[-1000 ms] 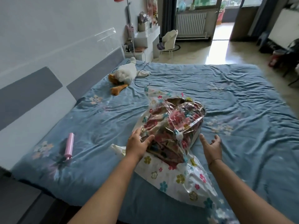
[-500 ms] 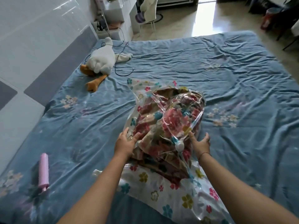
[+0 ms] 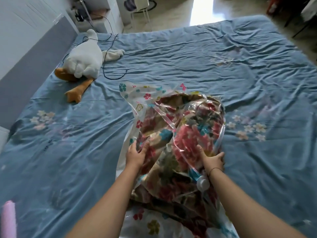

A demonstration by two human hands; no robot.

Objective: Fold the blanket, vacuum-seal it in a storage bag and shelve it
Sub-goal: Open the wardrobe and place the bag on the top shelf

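A folded floral blanket [image 3: 181, 140] lies inside a clear storage bag [image 3: 137, 95] printed with small flowers, on the blue bed [image 3: 205, 62]. The bag's round white valve [image 3: 203, 183] faces up near my right wrist. My left hand [image 3: 136, 154] presses flat against the bundle's left side, fingers spread over the plastic. My right hand [image 3: 211, 159] grips the bundle's right side, thumb on top and fingers curled around its edge. The bag's mouth end trails toward me under my forearms.
A white plush goose [image 3: 83, 59] with orange feet lies at the bed's far left, with a black cable [image 3: 113, 66] looping beside it. A pink hand pump [image 3: 8, 219] lies at the near left edge. A chair and bedside shelves stand beyond the bed.
Both hands moved in from beside the bundle and now hold its two sides. The camera has tilted down and come closer to the bag.
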